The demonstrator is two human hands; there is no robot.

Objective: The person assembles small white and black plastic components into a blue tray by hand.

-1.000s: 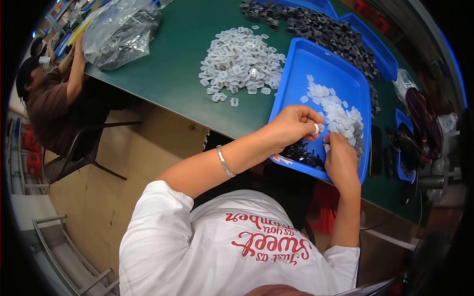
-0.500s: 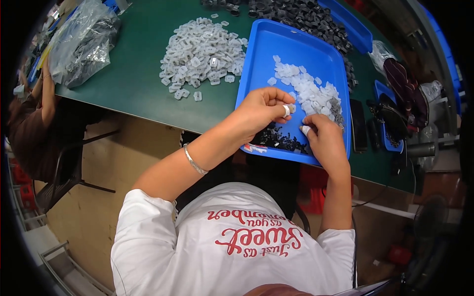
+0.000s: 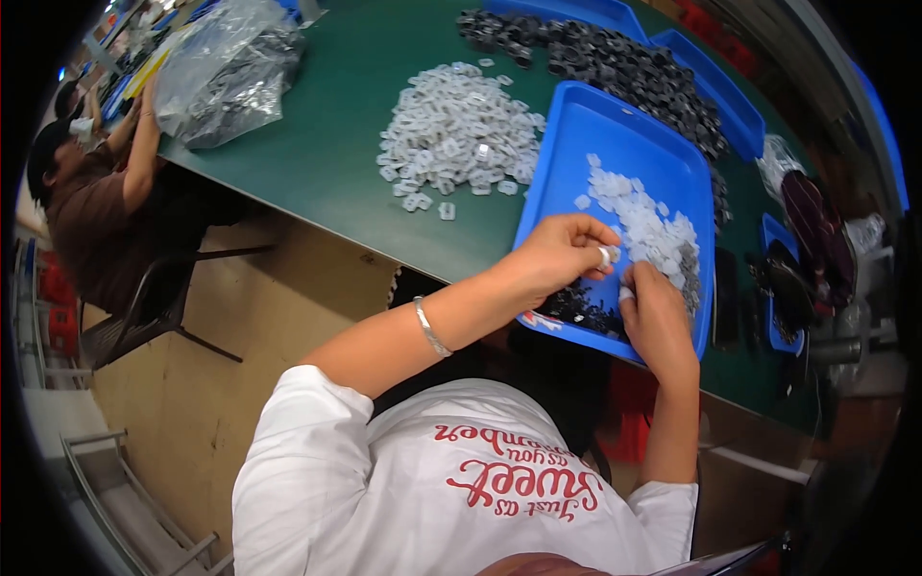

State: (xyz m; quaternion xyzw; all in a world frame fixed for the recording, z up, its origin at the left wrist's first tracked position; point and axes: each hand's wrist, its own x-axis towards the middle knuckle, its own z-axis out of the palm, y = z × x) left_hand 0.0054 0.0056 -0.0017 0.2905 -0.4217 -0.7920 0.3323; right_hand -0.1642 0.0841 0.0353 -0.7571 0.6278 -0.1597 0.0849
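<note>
Over the blue tray, my left hand is pinched on a small pale plastic piece at its thumb and fingertips. White wrapping covers the thumb tip. Close beside it, my right hand has its fingers bent together and pointing down; whatever they hold is hidden. White wrapping shows on that hand too. Inside the tray, a heap of translucent white plastic pieces lies just beyond my right hand. Small black parts are scattered along the tray's near side, partly under my hands.
A pile of whitish plastic parts sits left of the tray on the green table. Dark ring-like parts are heaped behind it. A clear bag lies far left, near a seated person. A dark pouch is at right.
The whole view has shifted, so table, tray and hands appear further right and lower. Both hands stay close together over the tray, the left still pinching. More of the person at left shows.
</note>
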